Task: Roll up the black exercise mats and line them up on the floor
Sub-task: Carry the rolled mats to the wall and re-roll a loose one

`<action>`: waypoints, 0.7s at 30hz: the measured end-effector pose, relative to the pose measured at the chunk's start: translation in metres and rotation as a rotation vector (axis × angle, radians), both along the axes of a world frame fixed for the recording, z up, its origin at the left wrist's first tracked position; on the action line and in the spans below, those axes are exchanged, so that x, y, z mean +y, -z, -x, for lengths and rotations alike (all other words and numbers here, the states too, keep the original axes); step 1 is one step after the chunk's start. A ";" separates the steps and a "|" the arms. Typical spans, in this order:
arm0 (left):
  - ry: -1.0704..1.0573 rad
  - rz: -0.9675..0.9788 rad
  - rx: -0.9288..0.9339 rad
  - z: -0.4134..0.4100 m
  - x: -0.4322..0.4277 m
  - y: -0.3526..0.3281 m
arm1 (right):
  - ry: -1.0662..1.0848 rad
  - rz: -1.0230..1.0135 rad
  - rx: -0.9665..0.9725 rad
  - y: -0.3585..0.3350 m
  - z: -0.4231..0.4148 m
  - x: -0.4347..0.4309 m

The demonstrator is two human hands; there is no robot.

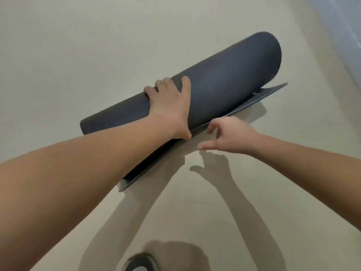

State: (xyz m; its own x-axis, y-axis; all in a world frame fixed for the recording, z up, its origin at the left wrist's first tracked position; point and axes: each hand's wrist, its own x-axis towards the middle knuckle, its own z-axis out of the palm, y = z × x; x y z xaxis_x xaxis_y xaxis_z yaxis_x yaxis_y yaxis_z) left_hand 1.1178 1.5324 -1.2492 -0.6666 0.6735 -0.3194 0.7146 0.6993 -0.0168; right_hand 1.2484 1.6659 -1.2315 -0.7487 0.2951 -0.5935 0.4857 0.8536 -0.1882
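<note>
Black exercise mat (224,79) looks nearly rolled, left hand (170,106) pressing on top, right hand (230,135) loose and empty beside the last flap (270,90), lining-up not started.

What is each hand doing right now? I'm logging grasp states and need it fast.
Left hand: open, palm pressing on the rolled mat.
Right hand: open, fingers loosely curled, holding nothing, beside the mat's loose edge.
</note>
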 end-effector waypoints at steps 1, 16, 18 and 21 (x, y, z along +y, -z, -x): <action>0.101 0.019 0.048 -0.011 0.010 0.003 | -0.111 -0.199 0.131 -0.010 -0.007 0.020; 0.499 -0.024 0.124 -0.001 0.098 -0.013 | -0.278 -0.541 0.178 -0.007 -0.028 0.137; 0.501 -0.019 0.134 0.004 0.096 -0.008 | -0.374 -0.589 0.123 -0.014 -0.013 0.145; 0.482 0.029 0.103 -0.003 0.089 -0.005 | -0.450 -0.546 0.047 -0.013 -0.002 0.139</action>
